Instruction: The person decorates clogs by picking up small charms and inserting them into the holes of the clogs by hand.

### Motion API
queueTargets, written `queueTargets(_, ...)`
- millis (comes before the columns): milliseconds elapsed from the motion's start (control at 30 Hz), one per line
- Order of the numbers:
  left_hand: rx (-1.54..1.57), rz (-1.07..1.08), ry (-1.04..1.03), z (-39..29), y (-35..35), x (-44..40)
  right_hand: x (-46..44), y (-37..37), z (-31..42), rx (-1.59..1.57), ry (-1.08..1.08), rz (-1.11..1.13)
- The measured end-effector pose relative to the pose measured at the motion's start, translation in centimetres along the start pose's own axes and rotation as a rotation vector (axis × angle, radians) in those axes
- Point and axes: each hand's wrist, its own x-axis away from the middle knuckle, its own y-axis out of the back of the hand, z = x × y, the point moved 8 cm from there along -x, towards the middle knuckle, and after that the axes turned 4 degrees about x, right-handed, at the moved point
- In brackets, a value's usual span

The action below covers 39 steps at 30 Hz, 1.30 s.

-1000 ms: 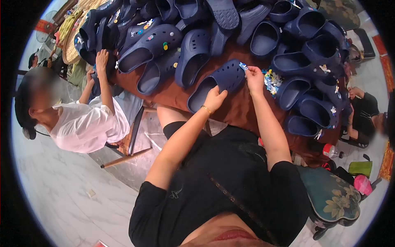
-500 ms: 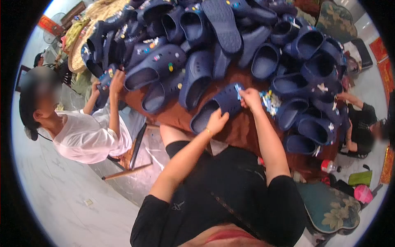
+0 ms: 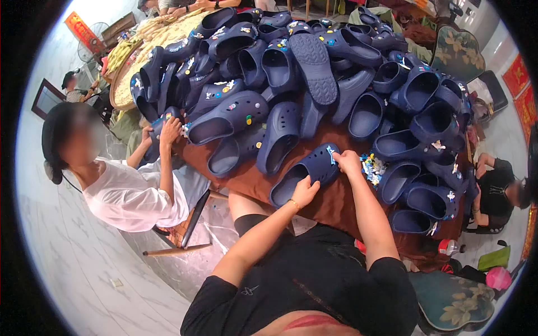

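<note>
Navy clog [image 3: 318,164]: low over the near side of the brown-covered bench [image 3: 332,207], toe pointed away and rightward, opening towards the body; resting on the cover or slightly lifted, cannot tell.
Blue-and-white charm [image 3: 331,153]: lying at the toe, by the vent holes; fully seated or not, cannot tell.
Left hand [image 3: 304,192]: fingers closed around the clog's side by the opening, thumb on top.
Right hand [image 3: 349,162]: fingers drawn together at the charm's edge; pinching or only pressing, cannot tell.
Step in hand: judging by the pose, fixing 1 charm onto the toe.
Next move: calling for a firm counter-hold on the left and a straight push on the right.
Loose charms [image 3: 371,168]: piled just beyond the right hand.
Heap of clogs [image 3: 314,66]: spread across the far side and right end, many with charms.
Co-workers: 2 near the bench, 1 in white [image 3: 131,197] at left, handling another clog [image 3: 162,124], and 1 in black [image 3: 497,189] at right.
</note>
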Motion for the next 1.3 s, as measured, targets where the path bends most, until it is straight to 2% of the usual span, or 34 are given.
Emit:
queueTargets(133, -0.017, 0.001, 0.02, -0.5, 0.2, 0.2, 4.3, 2.4, -1.5, 0.136, 0.101, -0.275)
queueTargets(200, -0.067, 0.041, 0.089, -1.1, 0.1, 0.9, 6.8, 4.1, -2.1, 0.298, 0.114, -0.382)
queueTargets(233, -0.094, 0.063, 0.124, -1.2, 0.1, 1.2, 7.1, 4.2, -3.0, 0.353, 0.108, -0.352)
queueTargets(333, -0.052, 0.029, 0.034, -0.7, -0.7, 1.9, 8.1, 3.9, -4.4, 0.484, 0.118, -0.311)
queueTargets(467, -0.076, 0.048, 0.092, -0.5, -1.1, 2.4, 7.0, 1.7, -6.7, 0.497, 0.101, -0.217)
queueTargets(567, -0.13, 0.063, 0.147, -1.2, -0.9, 2.5, 8.0, 3.2, -4.9, 0.337, 0.085, -0.306)
queueTargets(667, -0.15, 0.058, 0.127, -0.4, -1.0, 2.5, 7.5, 3.0, -3.7, 0.336, 0.217, -0.39)
queueTargets(867, -0.179, -0.005, 0.019, -1.2, -0.6, 2.3, 4.4, 0.1, -5.3, 0.321, 0.222, -0.28)
queueTargets(933, -0.157, 0.03, 0.115, -2.1, -0.5, 2.5, 4.9, 0.8, -5.3, 0.244, 0.3, -0.398)
queueTargets(967, -0.248, -0.002, 0.05, -2.1, -0.3, 2.5, 5.8, 2.0, -5.0, 0.245, 0.308, -0.463)
queueTargets(1000, -0.285, 0.004, 0.066, -2.0, -0.3, 2.4, 6.2, 3.0, -5.5, 0.191, 0.168, -0.459)
queueTargets(1033, -0.214, -0.023, 0.039, -2.2, -0.2, 2.6, 6.1, 3.6, -6.1, 0.221, 0.135, -0.463)
queueTargets(1067, -0.237, 0.018, 0.113, -1.0, -0.3, 2.4, 5.9, 4.0, -7.2, 0.237, 0.129, -0.529)
queueTargets(1133, -0.103, -0.026, 0.032, -0.6, -0.4, 2.3, 5.8, 4.7, -8.5, 0.169, 0.098, -0.538)
queueTargets(1167, -0.172, -0.014, 0.039, -0.1, -0.4, 2.2, 6.1, 4.7, -8.6, 0.178, 0.121, -0.537)
queueTargets(1233, -0.108, -0.006, 0.035, -0.9, -0.6, 2.4, 6.1, 4.9, -8.0, 0.191, 0.186, -0.541)
queueTargets(1300, -0.122, 0.017, 0.043, -1.0, -0.5, 2.2, 6.3, 4.6, -7.0, 0.302, 0.142, -0.466)
